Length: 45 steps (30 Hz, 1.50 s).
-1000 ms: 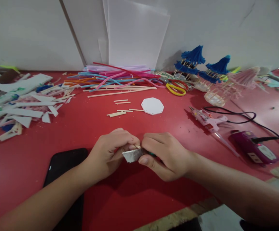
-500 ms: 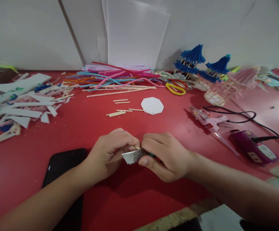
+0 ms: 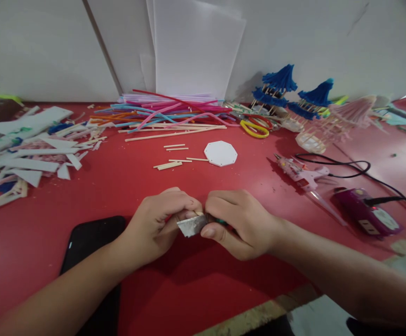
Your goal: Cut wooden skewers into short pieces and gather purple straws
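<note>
My left hand (image 3: 164, 221) is closed on a thin wooden stick (image 3: 198, 213), of which only a short pale end shows between the fingers. My right hand (image 3: 241, 226) grips a knife (image 3: 192, 226) by its handle, mostly hidden in the fist with a bit of green showing. The short, broad grey blade points left, against or very near the stick's end. Both hands meet just above the red table. Beyond them lie several short cut sticks (image 3: 169, 165) and a white octagonal plate (image 3: 221, 153) with small holes around its rim; one stick's end touches the plate.
A black phone (image 3: 92, 242) lies partly under my left forearm. Scraps (image 3: 45, 149) are heaped at left, colourful pipe cleaners (image 3: 174, 109) at the back. At right are a glue gun (image 3: 302, 175), a purple power socket (image 3: 371, 212), cords, yellow-handled scissors (image 3: 255, 129) and blue-roofed models (image 3: 280, 79).
The knife blade has tilted slightly and my right hand has shifted up a little. My left hand keeps its hold on the stick; the view has moved very slightly.
</note>
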### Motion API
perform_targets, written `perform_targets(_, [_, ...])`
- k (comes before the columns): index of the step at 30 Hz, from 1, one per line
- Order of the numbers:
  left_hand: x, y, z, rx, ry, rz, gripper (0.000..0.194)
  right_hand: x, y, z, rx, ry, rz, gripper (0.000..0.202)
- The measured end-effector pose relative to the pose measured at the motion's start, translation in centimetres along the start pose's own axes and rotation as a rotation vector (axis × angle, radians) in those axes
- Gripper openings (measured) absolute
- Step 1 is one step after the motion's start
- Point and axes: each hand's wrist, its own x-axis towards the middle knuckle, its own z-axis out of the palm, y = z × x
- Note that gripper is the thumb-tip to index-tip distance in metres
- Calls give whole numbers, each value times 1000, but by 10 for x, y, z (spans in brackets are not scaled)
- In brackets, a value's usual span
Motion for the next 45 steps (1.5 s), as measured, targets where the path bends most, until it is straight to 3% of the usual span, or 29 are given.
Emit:
perform_targets(26, [-2,0,-3,-2,20,-6,22,0,3,-6,-55,13,-7,32])
perform_targets(30, [-3,1,-2,-41,7,78,23,-3,23,-16,-104,173,121,30])
perform_targets(34, [-3,-1,-1,-84,48,-13,20,-5,38,-25,-185,333,213,30])
perform_targets(37, [-4,-4,0,-141,85,-95,16,-4,38,-22,-231,298,232,28])
perform_targets(45, [-4,-3,2,-304,118,-158,15,1,44,-9,-330,167,506,29])
